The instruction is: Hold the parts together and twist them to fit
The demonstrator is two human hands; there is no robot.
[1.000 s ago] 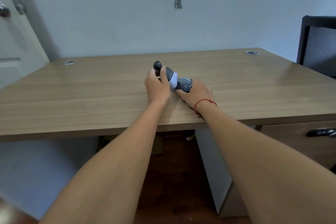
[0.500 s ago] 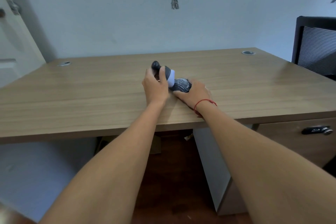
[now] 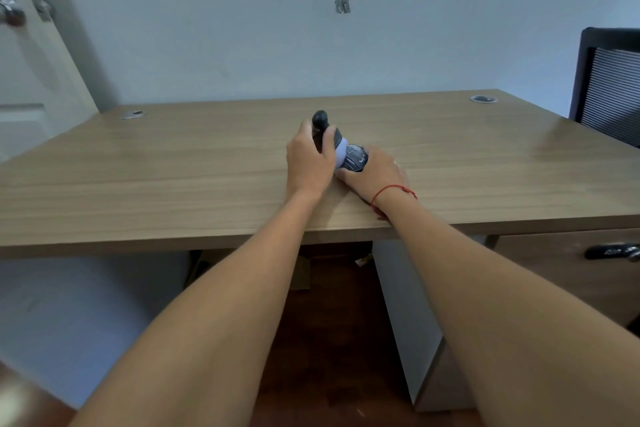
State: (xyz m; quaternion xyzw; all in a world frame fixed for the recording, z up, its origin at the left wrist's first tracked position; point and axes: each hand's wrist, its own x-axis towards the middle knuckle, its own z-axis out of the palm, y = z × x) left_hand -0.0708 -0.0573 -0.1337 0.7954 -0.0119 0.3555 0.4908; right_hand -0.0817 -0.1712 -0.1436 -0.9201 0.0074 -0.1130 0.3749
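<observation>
A small dark grey gadget (image 3: pixel 355 158) with a pale lilac band and a rounded black tip lies on its side on the wooden desk (image 3: pixel 173 177). My left hand (image 3: pixel 308 163) grips its black upper end, thumb laid over the dark part. My right hand (image 3: pixel 375 175) holds its lower dark body against the desk top, fingers curled round it. A red string sits on my right wrist. Most of the gadget is hidden by both hands.
A black mesh chair (image 3: pixel 609 87) stands at the right end of the desk. A drawer with a black handle (image 3: pixel 611 251) is below right. Cable grommets sit at the back left (image 3: pixel 133 114) and back right (image 3: pixel 483 99). A door with a metal knob (image 3: pixel 12 12) is at left.
Both hands stay on the gadget in about the same place. The view has shifted slightly; the gadget's black tip looks a little more upright.
</observation>
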